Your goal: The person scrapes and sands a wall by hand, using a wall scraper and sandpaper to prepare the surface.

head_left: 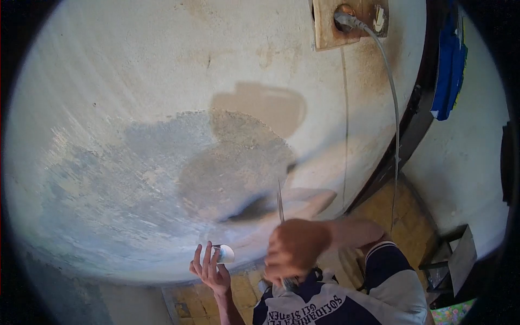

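Note:
My right hand (297, 246) is closed in a fist around a thin-bladed scraper (280, 201). Its metal blade points up and shows almost edge-on, so its width cannot be told. Lower left, my left hand (211, 271) is raised with fingers bent around a small white cup-like object (225, 254); what is inside is not clear. Both hands are close to the pale wall (162, 65). A large rough grey patch (124, 179) of bare surface spreads across it. Whether the blade touches the wall cannot be told.
A wall socket (325, 40) holds a plug with a grey cable (394, 92) hanging down. A dark door frame (398, 149) and a blue hanging item (448, 70) are at right. Yellowish floor tiles (411, 211) and a small dark stand (457, 260) lie below.

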The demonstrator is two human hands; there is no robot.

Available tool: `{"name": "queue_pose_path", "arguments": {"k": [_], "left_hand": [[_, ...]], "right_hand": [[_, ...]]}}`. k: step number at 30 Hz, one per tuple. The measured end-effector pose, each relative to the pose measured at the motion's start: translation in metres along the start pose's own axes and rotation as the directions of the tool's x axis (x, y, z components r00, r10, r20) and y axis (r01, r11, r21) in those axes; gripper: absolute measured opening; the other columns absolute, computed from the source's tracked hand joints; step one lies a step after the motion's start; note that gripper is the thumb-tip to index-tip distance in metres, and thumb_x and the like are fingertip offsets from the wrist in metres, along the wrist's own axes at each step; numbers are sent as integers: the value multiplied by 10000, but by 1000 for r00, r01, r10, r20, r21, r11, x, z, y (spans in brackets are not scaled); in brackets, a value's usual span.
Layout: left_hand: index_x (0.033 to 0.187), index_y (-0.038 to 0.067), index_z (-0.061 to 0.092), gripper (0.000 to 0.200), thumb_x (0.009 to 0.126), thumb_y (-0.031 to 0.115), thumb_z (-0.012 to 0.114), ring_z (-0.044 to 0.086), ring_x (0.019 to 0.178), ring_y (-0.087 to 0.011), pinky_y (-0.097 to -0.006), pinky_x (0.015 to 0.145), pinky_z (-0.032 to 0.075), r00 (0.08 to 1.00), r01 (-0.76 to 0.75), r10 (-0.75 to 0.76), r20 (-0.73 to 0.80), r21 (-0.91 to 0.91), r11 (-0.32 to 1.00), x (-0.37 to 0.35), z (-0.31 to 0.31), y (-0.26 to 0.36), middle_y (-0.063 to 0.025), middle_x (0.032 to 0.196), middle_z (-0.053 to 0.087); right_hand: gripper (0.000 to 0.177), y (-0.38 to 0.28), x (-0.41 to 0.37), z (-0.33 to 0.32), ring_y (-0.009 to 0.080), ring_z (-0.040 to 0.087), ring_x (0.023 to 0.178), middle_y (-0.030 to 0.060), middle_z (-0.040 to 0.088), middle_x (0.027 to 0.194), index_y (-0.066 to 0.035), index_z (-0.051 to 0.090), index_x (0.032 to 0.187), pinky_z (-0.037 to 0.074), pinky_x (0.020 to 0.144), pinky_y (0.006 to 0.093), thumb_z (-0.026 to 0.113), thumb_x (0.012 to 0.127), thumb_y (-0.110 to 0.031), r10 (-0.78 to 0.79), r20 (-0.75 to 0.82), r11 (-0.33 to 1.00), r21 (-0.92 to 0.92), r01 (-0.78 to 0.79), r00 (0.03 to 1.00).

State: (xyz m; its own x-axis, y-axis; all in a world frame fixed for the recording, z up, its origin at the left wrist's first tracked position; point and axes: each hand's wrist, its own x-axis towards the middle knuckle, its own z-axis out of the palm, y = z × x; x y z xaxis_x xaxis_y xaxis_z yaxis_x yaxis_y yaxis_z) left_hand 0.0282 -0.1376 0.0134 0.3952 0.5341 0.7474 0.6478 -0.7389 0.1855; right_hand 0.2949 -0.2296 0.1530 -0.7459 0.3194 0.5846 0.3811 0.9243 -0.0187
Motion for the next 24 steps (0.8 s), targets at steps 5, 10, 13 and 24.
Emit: {"name": "queue_pose_path", "arguments": {"k": [5,10,13,24], "left_hand": [[1060,152,672,218,902,100,532,529,1246,-323,-466,994,317,1000,-16,16,4,7,1000,-1,0,1,-53,1261,652],[1074,153,667,229,919,90,509,522,1255,-321,-469,994,319,1000,-25,25,2,0,1000,3,1,5,-56,1259,652],[1082,156,664,245,919,65,505,520,1258,-324,-476,997,319,1000,-21,21,5,-29,999,5,0,7,-60,1259,652],[1035,177,673,355,791,-56,560,539,1231,-299,-459,939,339,998,58,-58,-30,-8,998,-23,0,-28,-18,1225,672]], "right_hand": [[255,17,-7,-6,129,589,490,-30,525,552,-138,518,663,450,420,301,657,827,-275,148,32,989,-31,-147,988],[202,-3,0,-4,172,606,503,-18,567,592,-148,549,711,457,435,332,703,751,-273,57,32,998,-19,-56,998],[210,19,-2,-9,209,617,539,-3,568,595,-130,570,743,461,475,362,731,782,-258,278,119,961,-53,-273,953],[307,-38,-43,52,257,600,858,120,565,1011,-37,558,1047,494,760,371,673,897,-279,787,-4,592,286,-753,617]]}}
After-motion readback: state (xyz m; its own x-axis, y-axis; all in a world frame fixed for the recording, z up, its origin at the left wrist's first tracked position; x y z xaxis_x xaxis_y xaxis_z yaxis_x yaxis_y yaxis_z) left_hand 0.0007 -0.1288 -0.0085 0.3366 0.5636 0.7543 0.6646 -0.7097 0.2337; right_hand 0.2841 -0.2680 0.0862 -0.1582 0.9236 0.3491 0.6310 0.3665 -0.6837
